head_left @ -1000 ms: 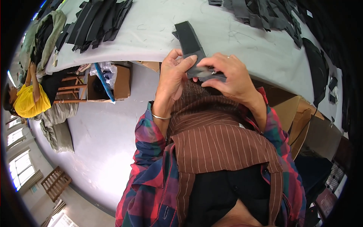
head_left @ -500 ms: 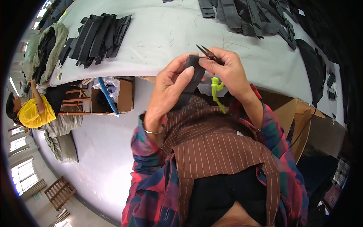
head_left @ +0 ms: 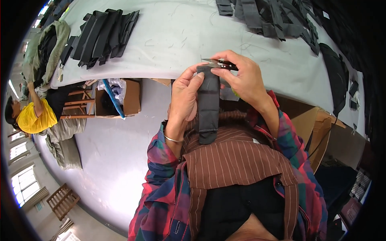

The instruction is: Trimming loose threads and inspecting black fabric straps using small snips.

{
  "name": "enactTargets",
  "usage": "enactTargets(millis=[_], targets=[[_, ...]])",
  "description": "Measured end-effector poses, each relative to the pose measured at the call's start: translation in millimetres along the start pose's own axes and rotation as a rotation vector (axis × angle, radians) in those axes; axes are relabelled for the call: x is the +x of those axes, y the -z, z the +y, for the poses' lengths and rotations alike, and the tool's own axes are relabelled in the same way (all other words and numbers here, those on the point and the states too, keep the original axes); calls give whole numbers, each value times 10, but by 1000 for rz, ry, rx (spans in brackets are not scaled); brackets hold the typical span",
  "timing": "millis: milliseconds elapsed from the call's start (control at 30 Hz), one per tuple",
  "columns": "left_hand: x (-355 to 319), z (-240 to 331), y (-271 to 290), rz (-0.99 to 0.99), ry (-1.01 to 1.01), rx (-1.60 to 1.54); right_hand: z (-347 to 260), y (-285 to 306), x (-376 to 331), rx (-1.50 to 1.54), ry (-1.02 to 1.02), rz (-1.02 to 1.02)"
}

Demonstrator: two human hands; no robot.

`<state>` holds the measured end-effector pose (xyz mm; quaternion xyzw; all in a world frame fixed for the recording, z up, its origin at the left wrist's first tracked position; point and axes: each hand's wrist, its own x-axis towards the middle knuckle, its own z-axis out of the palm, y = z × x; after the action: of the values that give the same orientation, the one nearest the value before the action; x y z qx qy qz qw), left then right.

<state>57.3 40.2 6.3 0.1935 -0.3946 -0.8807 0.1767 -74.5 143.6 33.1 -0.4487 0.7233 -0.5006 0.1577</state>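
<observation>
Pinched at its top edge by my left hand, a dark grey fabric strip hangs lengthwise over my apron. Several cross seams or folds mark its face. My right hand grips a pair of dark thread snips, their pointed blades lying almost level just above the strip's top end. A fine thread seems to rise near the blade tips. The right thumb and fingertips are close to the strip's upper corner; whether they touch it I cannot tell. Only a sliver of bright green cord shows beneath my right hand.
On the white-covered table, a stack of dark strips lies left and a looser pile far right, with scattered thread bits. Cardboard boxes stand below the table edge. A person in a yellow top is at the far left.
The strip has swung down to hang straight and shows more of its length. The snips have turned from pointing up-left to nearly level. The green cord has gone mostly behind my right hand.
</observation>
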Motion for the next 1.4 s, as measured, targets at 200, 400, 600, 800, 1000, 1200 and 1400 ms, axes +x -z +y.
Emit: enactTargets(millis=[200, 400, 600, 800, 1000, 1200, 1400], targets=[[-20, 15, 0, 13, -5, -73, 122, 70, -49, -424, 346, 88], [-38, 3, 13, 5, 4, -35, 137, 39, -68, -518, 440, 75], [-54, -12, 31, 7, -2, -43, 147, -11, -84, -499, 435, 94], [-62, -35, 75, 8, 24, -65, 123, -80, -144, -483, 392, 153], [-80, -43, 52, 32, 5, -86, 108, -118, -162, -499, 431, 212], [-84, -61, 80, 37, 3, -107, 107, -154, -187, -518, 442, 244], [-89, -64, 56, 42, 12, -109, 121, -182, -184, -552, 410, 272]])
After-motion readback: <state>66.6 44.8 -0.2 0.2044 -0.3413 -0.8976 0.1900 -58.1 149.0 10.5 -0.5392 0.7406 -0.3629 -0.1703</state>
